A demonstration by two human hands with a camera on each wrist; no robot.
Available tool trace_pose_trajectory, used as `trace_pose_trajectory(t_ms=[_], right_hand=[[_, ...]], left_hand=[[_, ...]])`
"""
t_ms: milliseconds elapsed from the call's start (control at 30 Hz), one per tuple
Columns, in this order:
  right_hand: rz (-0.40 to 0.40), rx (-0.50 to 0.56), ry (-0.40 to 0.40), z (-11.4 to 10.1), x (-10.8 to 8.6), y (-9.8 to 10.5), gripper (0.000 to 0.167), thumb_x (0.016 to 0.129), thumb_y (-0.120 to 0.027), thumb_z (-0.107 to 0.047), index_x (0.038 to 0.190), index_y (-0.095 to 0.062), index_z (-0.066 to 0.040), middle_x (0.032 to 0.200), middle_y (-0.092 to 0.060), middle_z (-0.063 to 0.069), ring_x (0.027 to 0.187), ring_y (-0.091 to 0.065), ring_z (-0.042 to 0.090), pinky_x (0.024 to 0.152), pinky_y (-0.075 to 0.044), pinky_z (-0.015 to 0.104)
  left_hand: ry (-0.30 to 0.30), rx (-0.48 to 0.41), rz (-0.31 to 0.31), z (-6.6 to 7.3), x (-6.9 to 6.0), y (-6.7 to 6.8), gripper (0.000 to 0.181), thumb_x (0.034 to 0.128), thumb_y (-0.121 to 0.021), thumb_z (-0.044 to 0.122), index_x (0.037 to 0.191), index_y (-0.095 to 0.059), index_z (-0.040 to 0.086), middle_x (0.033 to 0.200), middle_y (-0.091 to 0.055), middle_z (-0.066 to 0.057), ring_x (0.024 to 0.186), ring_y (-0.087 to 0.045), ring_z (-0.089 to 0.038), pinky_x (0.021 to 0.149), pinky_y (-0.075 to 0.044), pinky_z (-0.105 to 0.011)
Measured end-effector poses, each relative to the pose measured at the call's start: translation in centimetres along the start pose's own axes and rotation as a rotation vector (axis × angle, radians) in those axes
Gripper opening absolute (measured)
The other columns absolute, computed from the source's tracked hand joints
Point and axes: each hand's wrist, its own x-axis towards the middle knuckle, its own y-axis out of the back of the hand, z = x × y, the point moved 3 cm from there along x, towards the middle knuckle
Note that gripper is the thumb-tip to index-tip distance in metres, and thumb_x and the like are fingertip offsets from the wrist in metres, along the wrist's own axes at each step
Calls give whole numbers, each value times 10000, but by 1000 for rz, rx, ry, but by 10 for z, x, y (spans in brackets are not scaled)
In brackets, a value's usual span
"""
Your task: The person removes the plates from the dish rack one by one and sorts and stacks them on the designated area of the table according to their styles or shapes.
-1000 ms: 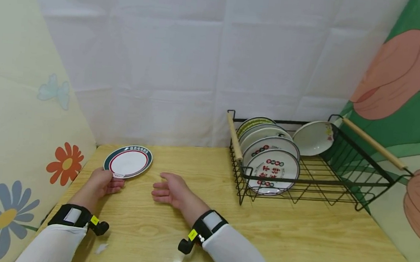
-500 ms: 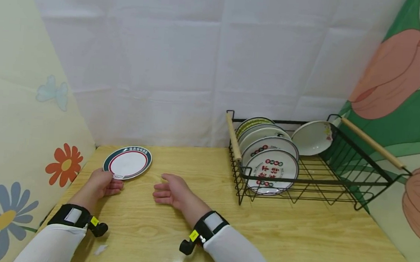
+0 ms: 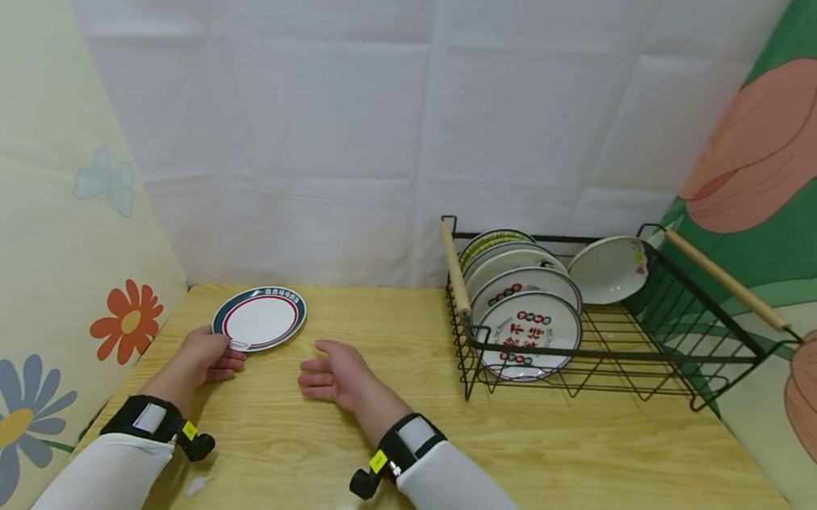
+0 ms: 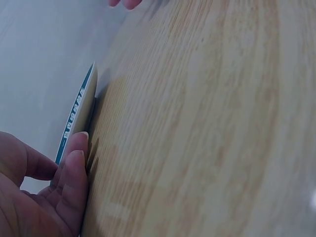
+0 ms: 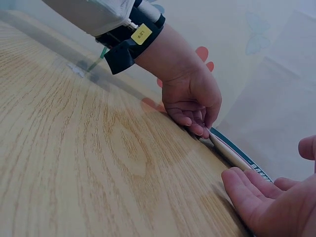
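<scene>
A white plate (image 3: pixel 260 320) with a dark green rim and a red ring lies at the table's back left. My left hand (image 3: pixel 206 357) pinches its near-left edge, thumb on top and fingers beneath; the left wrist view shows the same grip of the hand (image 4: pixel 47 192) on the plate (image 4: pixel 79 111). To the right of the plate, my right hand (image 3: pixel 340 374) is held over the table, palm facing left, fingers extended, touching nothing. In the right wrist view this hand (image 5: pixel 276 205) appears near the plate's far end.
A black wire rack (image 3: pixel 618 355) with wooden handles stands at the right. Several plates (image 3: pixel 529 334) lean upright in its left part, and a white bowl (image 3: pixel 607 271) tilts at its back. A small whitish scrap (image 3: pixel 197 485) lies near the left forearm.
The plate and my left hand have shifted slightly to the right. My right hand has hardly moved.
</scene>
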Motion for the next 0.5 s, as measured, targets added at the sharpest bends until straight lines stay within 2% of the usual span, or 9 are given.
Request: trace_pose_trajectory(t_ms=[133, 267, 500], right_hand=[[2, 0, 1, 0, 0, 0, 609, 1040, -517, -293, 1566, -347, -37, 1288, -670, 302, 1067, -732, 400, 868, -631, 481], [6, 2, -1, 1, 1, 0, 608, 1039, -518, -294, 1564, -349, -39, 1284, -671, 302, 1066, -731, 398, 873, -630, 483], [-8, -7, 6, -4, 1, 1, 601, 1047, -505, -293, 1564, -343, -33, 1328, -639, 324, 1146, -697, 447, 919, -611, 510]], left_hand=[[-7, 0, 5, 0, 0, -1, 448, 1068, -355, 114, 1497, -295, -2, 711, -710, -10, 631, -712, -149, 616, -610, -298], [1, 10, 7, 0, 1, 0, 466, 1077, -360, 130, 1523, -288, 11, 721, -713, -13, 641, -715, -155, 628, -614, -300], [34, 27, 4, 0, 1, -1, 500, 1106, -373, 251, 1538, -283, 17, 790, -718, -34, 689, -720, -170, 671, -621, -296]])
